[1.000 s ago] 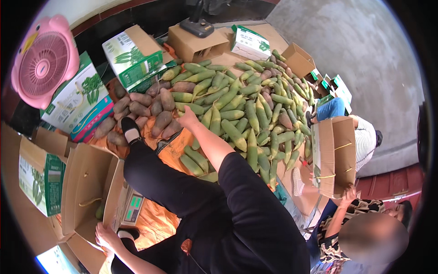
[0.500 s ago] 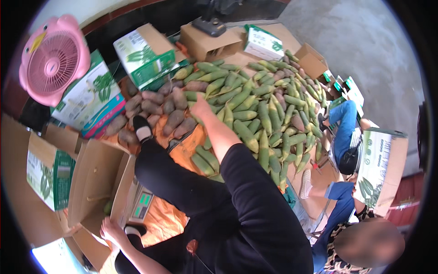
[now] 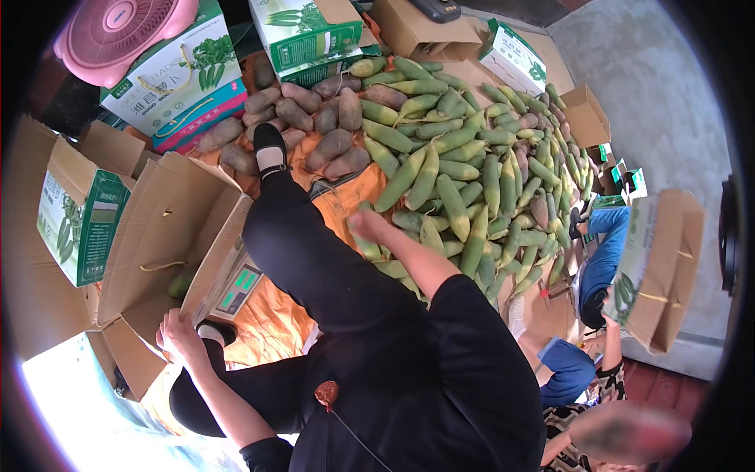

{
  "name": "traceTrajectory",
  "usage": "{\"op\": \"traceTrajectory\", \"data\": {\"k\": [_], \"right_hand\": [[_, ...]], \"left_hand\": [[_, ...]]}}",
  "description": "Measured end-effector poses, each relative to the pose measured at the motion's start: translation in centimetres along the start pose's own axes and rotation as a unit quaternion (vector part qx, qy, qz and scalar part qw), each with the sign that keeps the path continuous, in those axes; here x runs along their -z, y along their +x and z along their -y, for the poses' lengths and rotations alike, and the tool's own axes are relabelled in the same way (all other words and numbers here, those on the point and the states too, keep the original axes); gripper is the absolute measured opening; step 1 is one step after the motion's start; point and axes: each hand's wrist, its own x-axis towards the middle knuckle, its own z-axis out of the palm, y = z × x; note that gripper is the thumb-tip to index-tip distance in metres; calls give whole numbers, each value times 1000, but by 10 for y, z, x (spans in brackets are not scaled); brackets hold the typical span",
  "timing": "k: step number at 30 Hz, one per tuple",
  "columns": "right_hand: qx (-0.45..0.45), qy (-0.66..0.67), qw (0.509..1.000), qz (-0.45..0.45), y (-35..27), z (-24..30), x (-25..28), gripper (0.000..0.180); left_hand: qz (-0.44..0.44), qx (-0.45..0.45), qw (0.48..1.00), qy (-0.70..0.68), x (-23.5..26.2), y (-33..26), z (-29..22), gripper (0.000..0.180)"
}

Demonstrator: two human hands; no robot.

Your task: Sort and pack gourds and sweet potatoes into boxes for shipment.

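My left hand [image 3: 181,340] is closed on the near edge of an open cardboard box [image 3: 177,204], on my left. Inside the box lies a green radish [image 3: 182,283], partly hidden by the wall. My right hand [image 3: 370,227] is wrapped round a green radish [image 3: 368,249], whose ends show on either side of my fingers. It is at the near left edge of a big heap of green radishes [image 3: 456,206]. Purple-brown radishes [image 3: 294,115] lie left of the heap, beyond my outstretched foot.
A digital scale [image 3: 237,291] with green displays stands against the box. Printed green-and-white cartons [image 3: 303,35] and a pink fan [image 3: 126,35] line the far left. At the right, another person holds up a cardboard carton [image 3: 664,267]. An orange sheet [image 3: 267,324] covers the floor near my legs.
My right hand has drawn back toward me with the green radish. My left hand stays on the box edge. The view has shifted, and the other person's carton has turned.
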Motion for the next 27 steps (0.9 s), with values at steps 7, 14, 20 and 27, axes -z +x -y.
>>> {"op": "traceTrajectory", "data": {"k": [7,14,20,27], "right_hand": [[-133,170,976,35,-69,-4,-18,31],[-220,254,941,36,-57,8,2,38],[-165,272,947,47,-60,15,-2,40],[-174,329,926,57,-76,-7,-7,40]], "left_hand": [[18,4,1000,19,9,-5,4,9],[29,-1,999,36,10,1,7,12],[42,8,999,25,14,8,-6,10],[49,14,999,13,8,-2,-1,11]]}}
